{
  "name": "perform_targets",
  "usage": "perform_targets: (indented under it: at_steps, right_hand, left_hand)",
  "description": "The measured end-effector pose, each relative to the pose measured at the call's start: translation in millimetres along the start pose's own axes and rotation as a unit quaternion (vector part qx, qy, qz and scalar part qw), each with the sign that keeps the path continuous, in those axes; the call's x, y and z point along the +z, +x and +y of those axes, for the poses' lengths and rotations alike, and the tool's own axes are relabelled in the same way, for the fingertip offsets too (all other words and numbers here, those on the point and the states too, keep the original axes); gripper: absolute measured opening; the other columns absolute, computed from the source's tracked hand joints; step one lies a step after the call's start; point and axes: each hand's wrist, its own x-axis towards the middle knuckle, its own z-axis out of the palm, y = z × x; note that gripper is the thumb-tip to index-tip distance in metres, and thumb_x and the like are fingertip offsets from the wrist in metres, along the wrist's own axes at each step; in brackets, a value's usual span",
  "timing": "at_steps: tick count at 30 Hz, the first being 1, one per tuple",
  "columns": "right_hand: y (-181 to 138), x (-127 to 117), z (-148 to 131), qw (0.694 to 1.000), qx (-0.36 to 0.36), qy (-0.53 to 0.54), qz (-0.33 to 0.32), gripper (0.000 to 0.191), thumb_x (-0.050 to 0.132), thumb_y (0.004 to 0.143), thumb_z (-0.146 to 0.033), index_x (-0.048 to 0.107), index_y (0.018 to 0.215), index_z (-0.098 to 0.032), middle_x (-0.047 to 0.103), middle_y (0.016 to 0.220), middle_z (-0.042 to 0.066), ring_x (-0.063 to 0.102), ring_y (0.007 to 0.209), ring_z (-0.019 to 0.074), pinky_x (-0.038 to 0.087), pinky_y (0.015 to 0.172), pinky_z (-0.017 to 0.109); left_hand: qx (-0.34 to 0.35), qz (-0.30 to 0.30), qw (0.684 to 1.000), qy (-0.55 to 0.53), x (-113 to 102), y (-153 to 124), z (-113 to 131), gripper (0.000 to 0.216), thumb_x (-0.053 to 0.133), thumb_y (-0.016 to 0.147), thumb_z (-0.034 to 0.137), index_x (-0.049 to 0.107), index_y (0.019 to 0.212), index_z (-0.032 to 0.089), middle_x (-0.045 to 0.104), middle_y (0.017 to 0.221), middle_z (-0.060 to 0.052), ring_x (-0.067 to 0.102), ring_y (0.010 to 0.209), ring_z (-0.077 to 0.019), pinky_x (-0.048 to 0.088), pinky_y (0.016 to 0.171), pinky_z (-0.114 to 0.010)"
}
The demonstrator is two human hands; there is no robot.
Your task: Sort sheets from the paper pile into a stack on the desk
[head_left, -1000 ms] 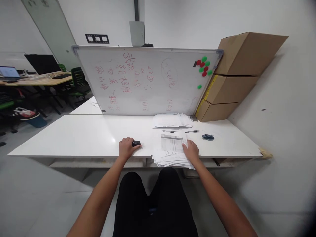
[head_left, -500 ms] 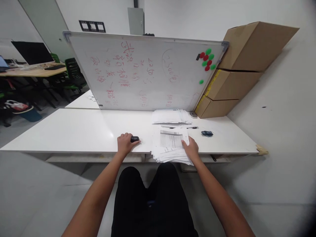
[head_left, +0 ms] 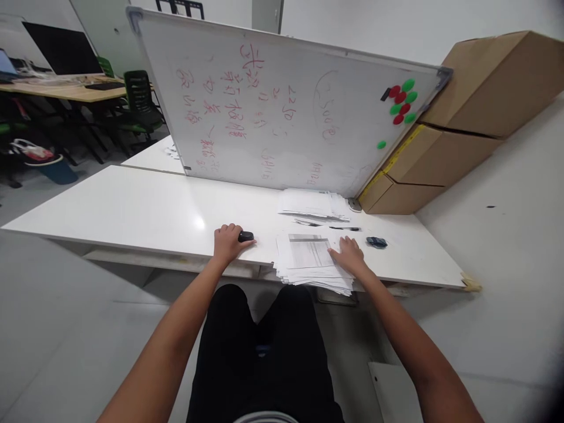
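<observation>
Paper stack (head_left: pixel 308 267) juts toward knees (head_left: pixel 291 302), long axis unclear; right hand (head_left: pixel 350 256) spread, left hand (head_left: pixel 227 242) gripping black object (head_left: pixel 245 236).

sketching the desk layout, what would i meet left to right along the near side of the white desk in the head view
Left hand with black object, near paper stack, right hand, dark blue object, tan corner piece.

Arms (head_left: pixel 176 329): bare along their visible length. Left hand (head_left: pixel 228 244) and right hand (head_left: pixel 349 256): bare. Trousers (head_left: pixel 220 358): black, matte, over both thighs and knees; seams too dark to make out. Blue patch (head_left: pixel 263 351): small, between the thighs; nature unclear. Band (head_left: pixel 267 415): pale grey, curved, at the bottom edge of view against the trousers; cannot be identified.
</observation>
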Motion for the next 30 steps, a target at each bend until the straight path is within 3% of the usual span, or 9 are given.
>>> perform_targets:
  at_steps: [3, 8, 13, 19, 25, 30]
  right_hand:
    - [15, -15, -22, 0.999, -0.029, -0.006, 0.029, 0.075, 0.050, 0.087, -0.043, 0.022, 0.150, -0.012, 0.015, 0.158, 0.016, 0.013, 0.145, 0.0345, 0.025, 0.112, 0.049]
    - [65, -32, -80, 0.984, -0.134, 0.002, 0.117, 0.054, 0.029, 0.096, -0.029, 0.026, 0.148, -0.017, 0.020, 0.158, 0.011, 0.013, 0.145, 0.0282, 0.025, 0.112, 0.047]
    - [102, -20, -113, 0.987, -0.122, -0.072, 0.075, 0.050, 0.030, 0.098, -0.032, 0.029, 0.146, -0.019, 0.031, 0.154, 0.012, 0.027, 0.141, 0.0252, 0.033, 0.106, 0.044]
    - [113, -6, -116, 0.983, -0.131, -0.115, 0.054, 0.036, 0.040, 0.089, -0.008, 0.054, 0.122, -0.007, 0.061, 0.118, 0.023, 0.060, 0.109, 0.0266, 0.045, 0.086, 0.036]
    - [118, -17, -106, 0.970, -0.184, -0.154, 0.029, 0.031, 0.047, 0.083, -0.004, 0.060, 0.110, -0.010, 0.065, 0.111, 0.018, 0.065, 0.098, 0.0227, 0.045, 0.077, 0.028]
    - [119, -21, -97, 0.960, -0.199, -0.189, 0.054, 0.029, 0.049, 0.078, 0.002, 0.060, 0.104, -0.007, 0.069, 0.093, 0.017, 0.067, 0.087, 0.0235, 0.043, 0.070, 0.027]
  left_hand:
    - [-0.001, 0.005, 1.000, -0.008, 2, 1, -1, 0.052, 0.053, 0.077, 0.071, 0.058, 0.087, 0.020, 0.061, 0.089, -0.012, 0.051, 0.091, -0.0296, 0.029, 0.072, -0.036]
    - [-0.014, 0.007, 1.000, -0.003, 3, 2, 0, 0.051, 0.056, 0.075, 0.070, 0.059, 0.088, 0.020, 0.061, 0.091, -0.011, 0.051, 0.091, -0.0290, 0.029, 0.073, -0.036]
    - [-0.018, 0.007, 1.000, 0.016, 2, 3, 1, 0.051, 0.057, 0.075, 0.069, 0.060, 0.086, 0.020, 0.061, 0.089, -0.010, 0.052, 0.090, -0.0280, 0.029, 0.072, -0.036]
    - [-0.027, 0.003, 0.999, 0.017, 2, 3, 0, 0.046, 0.059, 0.076, 0.065, 0.060, 0.089, 0.021, 0.061, 0.092, -0.011, 0.051, 0.093, -0.0280, 0.030, 0.076, -0.037]
    - [-0.019, 0.010, 1.000, 0.008, 2, 3, 1, 0.045, 0.058, 0.077, 0.064, 0.060, 0.088, 0.020, 0.061, 0.090, -0.010, 0.051, 0.091, -0.0276, 0.029, 0.075, -0.036]
    - [-0.018, 0.016, 1.000, 0.006, 3, 2, 0, 0.046, 0.058, 0.076, 0.066, 0.060, 0.087, 0.020, 0.061, 0.089, -0.010, 0.051, 0.090, -0.0271, 0.029, 0.074, -0.036]
